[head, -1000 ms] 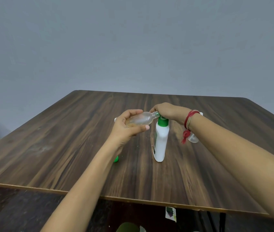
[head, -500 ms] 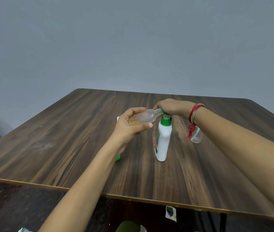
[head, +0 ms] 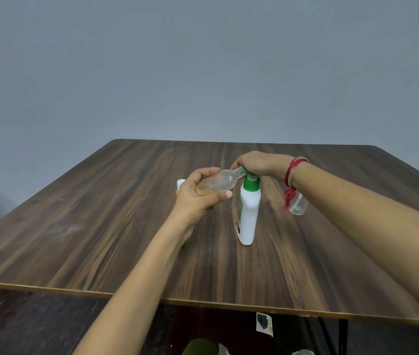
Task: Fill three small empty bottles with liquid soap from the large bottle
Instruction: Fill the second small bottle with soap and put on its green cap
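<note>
Wood-grain tabletop (head: 100,226) fills the lower view, and both bare forearms reach out over its pale near edge. The left forearm rises from the bottom centre. A sliver of something green (head: 183,244) shows beneath its wrist, too hidden to name.

Just right of that wrist the large bottle (head: 248,219), white with a green collar, stands upright on the table. The left hand (head: 198,198) is lifted clear of the surface, thumb underneath and fingers curled over the top, gripping the small bottle (head: 219,183). That bottle lies almost level, with a little amber liquid pooled at its base end. Its open neck is tipped up to meet the pump spout.

The right forearm crosses in from the right edge, a red thread (head: 292,172) tied at the wrist. The right hand (head: 259,163) sits palm-down on the pump, fingers curved over its head.

Farther back, a second small bottle (head: 299,207), clear, stands beside the right wrist. A white-capped item (head: 180,183) peeks from behind the left hand. A grey wall (head: 203,73) lies beyond.
</note>
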### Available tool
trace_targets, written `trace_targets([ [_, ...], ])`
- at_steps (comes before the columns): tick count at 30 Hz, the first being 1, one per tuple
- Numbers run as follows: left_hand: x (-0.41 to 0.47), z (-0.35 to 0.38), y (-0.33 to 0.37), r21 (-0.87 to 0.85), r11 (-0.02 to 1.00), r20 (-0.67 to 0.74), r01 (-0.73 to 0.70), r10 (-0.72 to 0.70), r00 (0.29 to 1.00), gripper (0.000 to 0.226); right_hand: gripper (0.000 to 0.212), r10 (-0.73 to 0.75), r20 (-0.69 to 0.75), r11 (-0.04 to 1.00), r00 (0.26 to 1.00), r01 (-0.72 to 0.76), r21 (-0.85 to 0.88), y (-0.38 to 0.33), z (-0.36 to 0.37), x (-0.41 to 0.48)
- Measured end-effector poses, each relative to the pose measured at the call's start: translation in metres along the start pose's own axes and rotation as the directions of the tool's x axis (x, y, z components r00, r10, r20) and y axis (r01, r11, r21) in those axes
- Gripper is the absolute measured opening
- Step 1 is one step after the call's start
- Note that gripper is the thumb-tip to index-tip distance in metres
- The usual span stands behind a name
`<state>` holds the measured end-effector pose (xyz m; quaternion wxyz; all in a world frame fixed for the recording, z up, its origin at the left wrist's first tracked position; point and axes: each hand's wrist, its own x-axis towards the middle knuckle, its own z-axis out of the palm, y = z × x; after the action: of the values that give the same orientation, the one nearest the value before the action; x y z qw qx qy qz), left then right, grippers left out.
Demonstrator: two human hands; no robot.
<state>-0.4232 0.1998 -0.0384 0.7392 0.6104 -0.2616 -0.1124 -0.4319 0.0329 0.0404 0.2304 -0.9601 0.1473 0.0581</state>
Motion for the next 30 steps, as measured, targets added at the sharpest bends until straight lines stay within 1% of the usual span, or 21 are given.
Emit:
trace_targets([
  [2, 0.001, 0.0, 0.0, 0.001, 1.0, -0.008, -0.01, 0.01, 1.0, 0.056, 0.042, 0.024, -0.018, 0.997, 1.0, -0.023, 0.072, 0.0, 0.001, 0.0],
  [5, 0.001, 0.0, -0.003, -0.007, 1.0, -0.006, -0.018, 0.018, 1.0, 0.055, 0.038, 0.019, -0.028, 0.999, 0.999, -0.018, 0.046, 0.007, 0.006, 0.003],
  [10, 0.001, 0.005, 0.0, -0.054, 0.998, -0.001, -0.012, 0.012, 1.0, 0.052, 0.038, 0.0, -0.012, 0.999, 1.0, 0.001, 0.044, 0.0, -0.002, -0.002],
  [14, 0.0, 0.002, -0.002, -0.043, 0.999, 0.006, -0.006, 0.007, 1.0, 0.051, 0.039, 0.014, -0.001, 1.0, 1.0, -0.014, -0.014, 0.006, 0.005, 0.004],
  [17, 0.0, 0.002, -0.001, -0.042, 0.999, 0.001, -0.009, 0.009, 1.0, 0.053, 0.036, -0.026, 0.022, 0.998, 0.999, 0.027, -0.053, -0.001, -0.001, -0.003],
  [19, 0.001, 0.001, 0.002, -0.031, 0.999, -0.008, -0.013, 0.013, 1.0, 0.052, 0.037, -0.025, 0.016, 0.999, 1.0, 0.025, -0.037, -0.002, -0.002, -0.007],
  [21, 0.0, 0.002, 0.003, -0.028, 1.0, -0.004, -0.01, 0.01, 1.0, 0.051, 0.039, 0.023, 0.015, 1.0, 1.0, -0.023, -0.011, 0.002, 0.004, -0.004],
  [24, -0.003, 0.004, 0.0, -0.047, 0.999, -0.003, 0.005, -0.005, 1.0, 0.049, 0.041, 0.049, -0.009, 0.998, 0.999, -0.049, 0.032, 0.002, 0.004, -0.001],
  [26, -0.003, 0.006, 0.001, -0.055, 0.998, -0.014, 0.0, -0.001, 1.0, 0.049, 0.042, 0.026, 0.013, 0.999, 1.0, -0.026, 0.027, -0.002, -0.001, -0.005],
  [28, -0.001, 0.006, 0.002, -0.055, 0.998, -0.023, -0.007, 0.006, 1.0, 0.049, 0.04, 0.014, -0.012, 1.0, 1.0, -0.013, 0.026, -0.004, -0.001, -0.011],
  [30, -0.002, 0.006, 0.002, -0.058, 0.998, -0.019, -0.003, 0.002, 1.0, 0.049, 0.041, 0.035, -0.029, 0.999, 0.999, -0.034, 0.029, -0.001, 0.002, -0.013],
])
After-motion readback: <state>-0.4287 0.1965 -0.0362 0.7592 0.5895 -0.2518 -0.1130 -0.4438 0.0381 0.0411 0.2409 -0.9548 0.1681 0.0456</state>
